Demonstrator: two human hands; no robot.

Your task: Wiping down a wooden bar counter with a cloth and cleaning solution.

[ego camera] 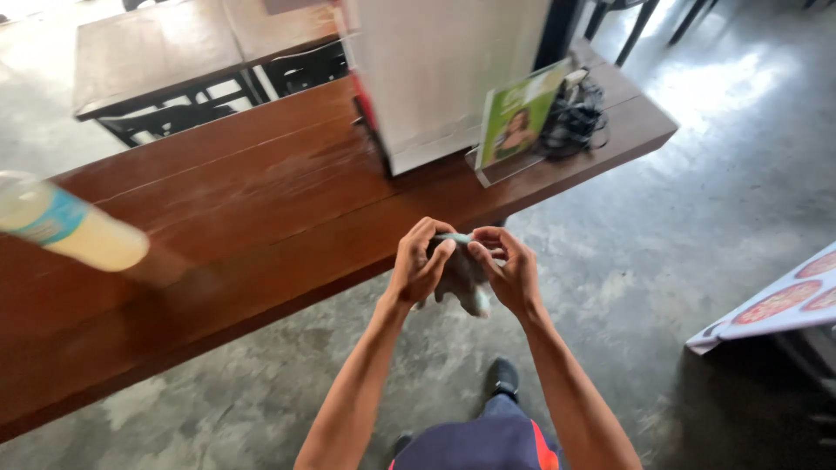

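A small grey cloth (461, 277) hangs bunched between both my hands, just off the front edge of a long brown wooden table (261, 218). My left hand (421, 261) pinches its upper left part and my right hand (508, 268) pinches its upper right part. The fingertips of the two hands nearly meet over a pale green-grey fold at the top of the cloth. Its lower end dangles above the concrete floor.
A blurred bottle of pale yellow liquid (65, 228) lies at the table's left. A white box-like stand (444, 78), a green leaflet holder (514, 122) and a black cable bundle (575, 117) sit at the right end. A printed board (775, 305) leans at far right. More tables stand behind.
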